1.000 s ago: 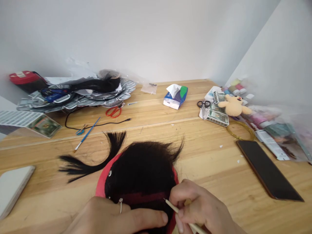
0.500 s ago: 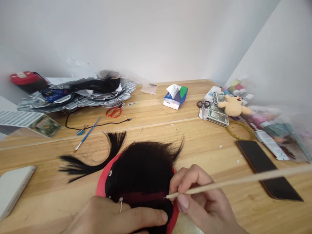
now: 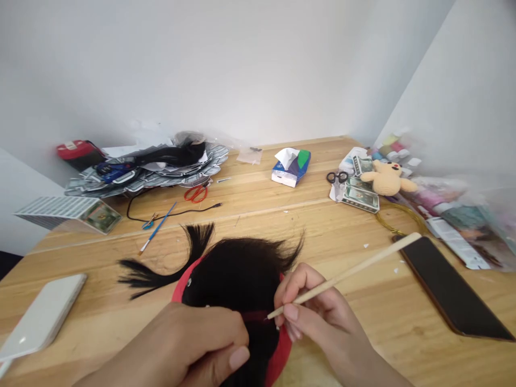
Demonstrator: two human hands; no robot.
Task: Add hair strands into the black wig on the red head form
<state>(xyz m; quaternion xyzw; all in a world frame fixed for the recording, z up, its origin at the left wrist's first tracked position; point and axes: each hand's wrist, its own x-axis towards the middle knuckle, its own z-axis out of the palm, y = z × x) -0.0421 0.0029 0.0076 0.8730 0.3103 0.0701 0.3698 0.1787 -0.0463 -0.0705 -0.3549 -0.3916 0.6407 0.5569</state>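
The left hand lies across the near side of a black wig, wrist low and fingers curled closed over the hair, pressing it down. The wig rests on the desk, with a red backing showing along its rim and a long lock of black hair curving out to the left. The right hand is angled in from the right, its fingers in a narrow pinch around a thin wooden stick. The stick's pointed tip reaches into a parted strip of dark red at the wig's middle. A white smartphone lies left of the wig, and a black smartphone lies to its right.
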